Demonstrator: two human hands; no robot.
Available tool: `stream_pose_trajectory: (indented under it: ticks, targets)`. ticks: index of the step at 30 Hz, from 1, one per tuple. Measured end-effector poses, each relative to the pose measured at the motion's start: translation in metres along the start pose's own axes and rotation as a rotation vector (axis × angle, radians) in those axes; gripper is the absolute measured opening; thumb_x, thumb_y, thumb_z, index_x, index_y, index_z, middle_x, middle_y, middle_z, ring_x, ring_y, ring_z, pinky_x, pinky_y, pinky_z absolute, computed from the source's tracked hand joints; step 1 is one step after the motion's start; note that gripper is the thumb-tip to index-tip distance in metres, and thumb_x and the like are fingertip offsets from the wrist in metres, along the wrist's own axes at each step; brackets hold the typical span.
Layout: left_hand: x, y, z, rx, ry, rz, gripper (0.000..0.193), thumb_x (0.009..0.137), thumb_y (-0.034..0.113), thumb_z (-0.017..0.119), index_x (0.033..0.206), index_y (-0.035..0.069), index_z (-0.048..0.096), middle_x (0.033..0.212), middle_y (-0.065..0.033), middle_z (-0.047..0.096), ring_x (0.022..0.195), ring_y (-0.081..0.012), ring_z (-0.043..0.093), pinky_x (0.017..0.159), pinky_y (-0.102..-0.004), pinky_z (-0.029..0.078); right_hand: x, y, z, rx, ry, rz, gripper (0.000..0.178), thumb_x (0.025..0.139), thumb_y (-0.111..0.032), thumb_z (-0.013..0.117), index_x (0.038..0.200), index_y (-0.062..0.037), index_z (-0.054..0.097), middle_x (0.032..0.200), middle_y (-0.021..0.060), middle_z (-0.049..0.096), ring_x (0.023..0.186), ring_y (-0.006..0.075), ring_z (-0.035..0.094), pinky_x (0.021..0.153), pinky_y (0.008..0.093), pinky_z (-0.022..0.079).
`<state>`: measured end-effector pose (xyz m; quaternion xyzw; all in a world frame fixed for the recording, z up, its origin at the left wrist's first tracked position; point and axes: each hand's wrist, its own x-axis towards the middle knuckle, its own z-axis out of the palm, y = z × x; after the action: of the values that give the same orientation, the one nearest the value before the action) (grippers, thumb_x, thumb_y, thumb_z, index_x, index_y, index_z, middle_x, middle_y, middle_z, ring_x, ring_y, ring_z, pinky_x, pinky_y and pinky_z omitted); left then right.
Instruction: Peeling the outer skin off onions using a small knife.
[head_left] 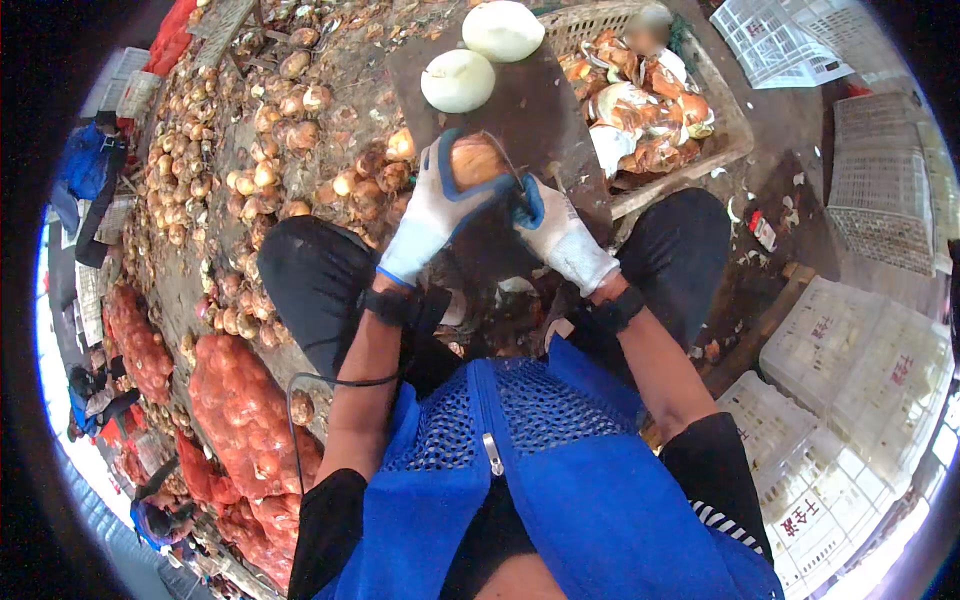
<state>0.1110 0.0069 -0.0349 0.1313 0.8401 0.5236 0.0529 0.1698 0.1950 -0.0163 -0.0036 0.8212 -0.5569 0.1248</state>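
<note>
My left hand (440, 195), in a white and blue work glove, is wrapped round a brown-skinned onion (476, 162) above a dark board (545, 120). Close beside it, my right hand (545, 215), gloved the same way, is closed on a knife; its thin dark blade (508, 158) lies against the onion's right side, and the handle is mostly hidden in my fingers. Two peeled white onions, a nearer one (458, 81) and a farther one (503, 31), rest at the board's far end.
A pale plastic crate (735, 140) of onion skins stands right of the board. Many unpeeled onions (285, 110) cover the ground to the left, with red mesh sacks (235, 415) nearer me. White crates (850, 350) are stacked at the right. Other people (90, 165) are at the far left.
</note>
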Motion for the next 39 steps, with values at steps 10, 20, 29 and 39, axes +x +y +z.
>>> stream_pose_trajectory:
  ticks: [10, 20, 29, 39]
  targets:
    - [0.0, 0.014, 0.006, 0.31, 0.028, 0.196, 0.086, 0.066, 0.03, 0.089, 0.135, 0.001, 0.045, 0.125, -0.023, 0.052, 0.118, -0.0406, 0.051, 0.1, -0.0451, 0.045, 0.017, 0.013, 0.002, -0.202, 0.031, 0.096, 0.037, 0.083, -0.022, 0.068, 0.111, -0.0003, 0.059, 0.107, 0.0286, 0.065, 0.107, 0.0443, 0.061, 0.09, 0.0489, 0.05]
    - [0.001, 0.009, 0.0, 0.285, 0.02, 0.154, 0.091, 0.067, 0.03, 0.088, 0.138, -0.001, 0.041, 0.126, -0.0234, 0.051, 0.118, -0.0399, 0.052, 0.101, -0.0449, 0.045, 0.013, -0.003, 0.007, -0.416, -0.049, 0.252, 0.056, 0.084, -0.021, 0.066, 0.129, 0.0072, 0.049, 0.115, 0.0305, 0.063, 0.111, 0.0432, 0.061, 0.097, 0.0457, 0.049]
    - [-0.007, 0.028, -0.016, 0.579, -0.029, 0.187, 0.097, 0.063, 0.039, 0.089, 0.14, 0.003, 0.043, 0.126, -0.0233, 0.051, 0.118, -0.0397, 0.052, 0.1, -0.0443, 0.046, -0.031, 0.007, -0.008, -0.449, -0.16, 0.304, 0.039, 0.088, -0.026, 0.057, 0.114, 0.0037, 0.057, 0.105, 0.0304, 0.065, 0.105, 0.045, 0.061, 0.088, 0.0489, 0.049]
    - [-0.003, 0.01, 0.005, 0.341, 0.069, 0.152, 0.087, 0.068, 0.038, 0.087, 0.137, 0.003, 0.046, 0.125, -0.0218, 0.054, 0.116, -0.0389, 0.054, 0.098, -0.0438, 0.047, 0.002, 0.019, 0.015, -0.261, -0.005, 0.116, 0.059, 0.084, -0.023, 0.069, 0.129, 0.0094, 0.049, 0.114, 0.0288, 0.065, 0.112, 0.0419, 0.061, 0.097, 0.0459, 0.048]
